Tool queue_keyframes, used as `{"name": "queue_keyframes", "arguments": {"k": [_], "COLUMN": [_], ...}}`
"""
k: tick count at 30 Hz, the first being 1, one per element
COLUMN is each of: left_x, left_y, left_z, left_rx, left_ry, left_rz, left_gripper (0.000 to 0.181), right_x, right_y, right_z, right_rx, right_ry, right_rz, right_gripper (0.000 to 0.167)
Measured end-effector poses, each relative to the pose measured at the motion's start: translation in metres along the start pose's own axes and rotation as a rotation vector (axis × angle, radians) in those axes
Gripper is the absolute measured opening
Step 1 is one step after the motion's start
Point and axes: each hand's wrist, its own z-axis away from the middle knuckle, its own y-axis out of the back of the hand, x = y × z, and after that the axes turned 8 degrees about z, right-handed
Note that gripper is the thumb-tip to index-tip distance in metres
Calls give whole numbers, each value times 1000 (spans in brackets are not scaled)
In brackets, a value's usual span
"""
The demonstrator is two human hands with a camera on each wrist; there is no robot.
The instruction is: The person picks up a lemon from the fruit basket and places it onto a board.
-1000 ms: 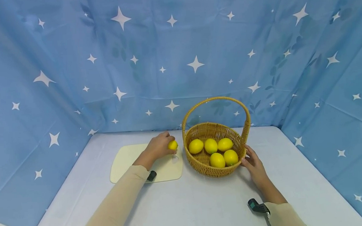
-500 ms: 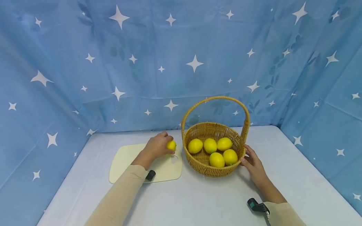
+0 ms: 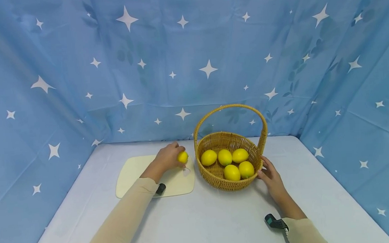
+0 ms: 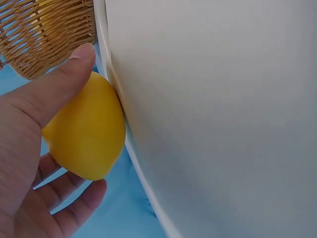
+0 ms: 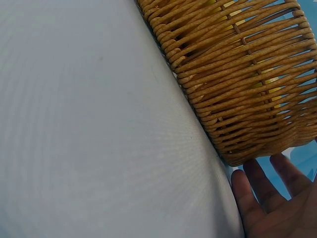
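On the right part of a cream cutting board (image 3: 176, 185), my left hand (image 3: 167, 158) holds a yellow lemon (image 3: 183, 157). The left wrist view shows the thumb over the top of this lemon (image 4: 91, 131) and the fingers curled at its far side. Right of the board stands a woven wicker basket (image 3: 230, 186) with a tall arched handle; several lemons (image 3: 232, 172) lie inside. My right hand (image 3: 274, 181) rests against the basket's right side. In the right wrist view its fingertips touch the lower wicker wall, the fingers (image 5: 262, 188) spread and fairly straight.
A white cloth (image 3: 200, 221) covers the table. Blue curtains (image 3: 165, 86) with white stars close off the back and both sides. Dark wrist cameras (image 3: 275, 221) are strapped at both sleeves. The basket handle (image 3: 228, 106) arches high above the lemons.
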Motion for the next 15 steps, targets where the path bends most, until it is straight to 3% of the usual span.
{"name": "queue_keyframes", "arguments": {"k": [15], "left_x": [-2], "left_y": [4], "left_z": [0], "left_rx": [8], "left_ry": [-17], "left_rz": [-18], "left_gripper": [72], "right_x": [-1], "right_y": [0], "right_z": [1], "right_rx": [-1], "right_ry": [6], "right_rz": [-9], "right_gripper": [61]}}
